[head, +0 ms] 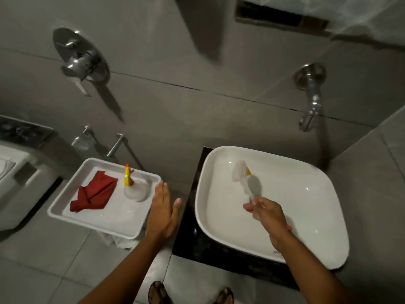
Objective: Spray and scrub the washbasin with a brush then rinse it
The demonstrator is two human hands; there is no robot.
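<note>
A white square washbasin (306,194) sits on a black counter at the right. My right hand (266,212) is shut on the clear handle of a white brush (241,173), whose bristle head hangs over the basin's left inner side. My left hand (163,207) is flat and open, fingers together, hovering beside the right edge of a white tray (65,207). On that tray stands a clear spray bottle (134,190) with a yellow and red nozzle, apart from my hand.
A red cloth (93,194) lies on the tray. A chrome wall spout (312,102) juts out above the basin. A chrome mixer valve (80,55) is on the grey tiled wall. A white toilet (15,185) stands at far left. My sandalled feet (190,295) are below.
</note>
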